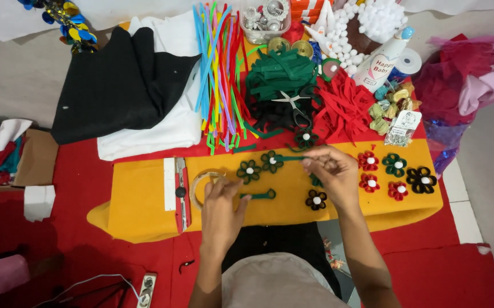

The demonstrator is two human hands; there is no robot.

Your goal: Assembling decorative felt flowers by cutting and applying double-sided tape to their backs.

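Yellow felt mat (144, 205), right hand (332, 171) pinched (fingertips together) on green felt strip (289, 158).

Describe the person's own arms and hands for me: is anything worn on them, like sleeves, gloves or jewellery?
Both arms are bare up to the bottom edge of the picture, with no sleeve showing. The left hand and the right hand wear no gloves. I can make out no ring, watch or bracelet, though the fingers are too small to rule out a thin ring. The forearms are slim and unmarked.
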